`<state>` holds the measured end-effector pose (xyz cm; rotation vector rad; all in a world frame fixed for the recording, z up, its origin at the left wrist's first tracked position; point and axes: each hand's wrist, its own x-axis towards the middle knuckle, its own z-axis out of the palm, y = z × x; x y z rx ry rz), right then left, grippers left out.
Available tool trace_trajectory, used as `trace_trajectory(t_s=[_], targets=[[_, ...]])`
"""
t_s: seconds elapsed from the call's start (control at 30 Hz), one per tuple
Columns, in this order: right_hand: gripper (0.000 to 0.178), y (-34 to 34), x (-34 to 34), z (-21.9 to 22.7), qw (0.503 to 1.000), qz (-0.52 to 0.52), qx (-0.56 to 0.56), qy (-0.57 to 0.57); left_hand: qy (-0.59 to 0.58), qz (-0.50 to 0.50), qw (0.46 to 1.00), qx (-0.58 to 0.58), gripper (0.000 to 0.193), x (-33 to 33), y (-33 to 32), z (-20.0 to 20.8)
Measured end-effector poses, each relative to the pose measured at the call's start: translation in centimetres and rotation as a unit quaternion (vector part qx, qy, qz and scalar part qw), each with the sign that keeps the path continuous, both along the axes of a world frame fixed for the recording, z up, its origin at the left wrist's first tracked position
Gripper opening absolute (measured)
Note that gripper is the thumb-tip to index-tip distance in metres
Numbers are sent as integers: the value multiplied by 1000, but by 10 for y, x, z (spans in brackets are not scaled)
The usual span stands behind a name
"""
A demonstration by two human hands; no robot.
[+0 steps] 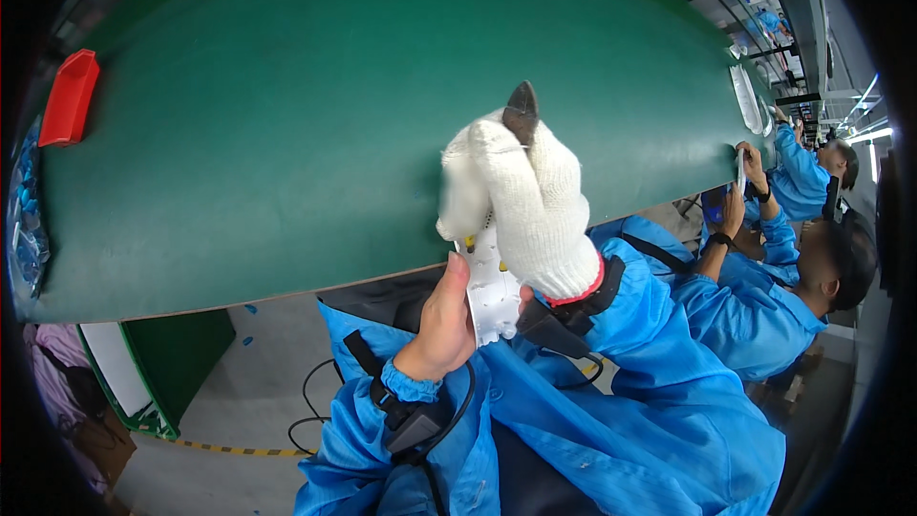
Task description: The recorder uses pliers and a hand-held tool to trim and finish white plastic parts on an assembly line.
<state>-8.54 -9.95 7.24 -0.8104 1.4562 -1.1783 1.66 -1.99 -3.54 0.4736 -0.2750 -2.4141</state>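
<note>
My bare left hand (441, 321) grips a white moulded plastic part (489, 298) at the near edge of the green table, thumb along its side. The part has raised bosses and small yellow spots near its upper end. My right hand (523, 205), in a white knitted glove with a red cuff, is closed above and partly over that upper end. Out of its far side sticks a dark, pointed tool tip (521, 115); the glove hides the rest of the tool, so its kind does not show.
The green tabletop (287, 134) stretches ahead. A red bin (70, 98) and a clear bag of blue pieces (29, 220) lie far left. Two co-workers in blue sit along the right; the nearer holds a white part (740, 170). A green crate (181, 363) stands below, left. Cables hang by my wrists.
</note>
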Motion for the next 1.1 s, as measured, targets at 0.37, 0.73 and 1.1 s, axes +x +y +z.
trace_trajectory(t_s=[0.37, 0.73, 1.1], targets=[[31, 31, -9, -19, 963, 78, -221, 132, 33, 25, 999, 14, 67, -2, 1, -1], [33, 8, -28, -9, 999, -22, -26, 2, 28, -2, 1000, -12, 74, -9, 0, -1], [31, -2, -22, -3, 998, -48, -14, 43, 18, 8, 1000, -17, 71, -12, -4, 0]])
